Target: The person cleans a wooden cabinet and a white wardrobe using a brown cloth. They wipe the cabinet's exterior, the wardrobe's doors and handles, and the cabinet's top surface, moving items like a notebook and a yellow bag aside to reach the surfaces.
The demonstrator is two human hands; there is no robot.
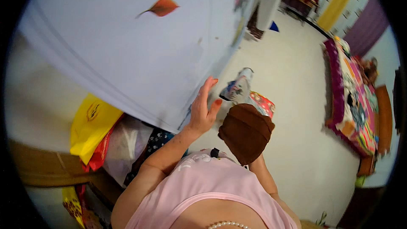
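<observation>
A brown knitted cloth item (pixel 246 132), perhaps a hat, is held up in front of my body on the right side. It covers my right hand, and only that forearm shows below it. My left hand (pixel 203 108) is raised just left of the brown item, apart from it, with thumb and fingers spread and nothing between them. Beside the left hand hangs a large white cloth (pixel 127 54) with a printed orange leaf.
A yellow bag (pixel 92 124) and a red bag (pixel 102 149) lie at the left. Bags (pixel 240 87) stand on the floor beyond the brown item. A bed (pixel 338 108) with bright covers is at the right, near purple and yellow curtains (pixel 338 1).
</observation>
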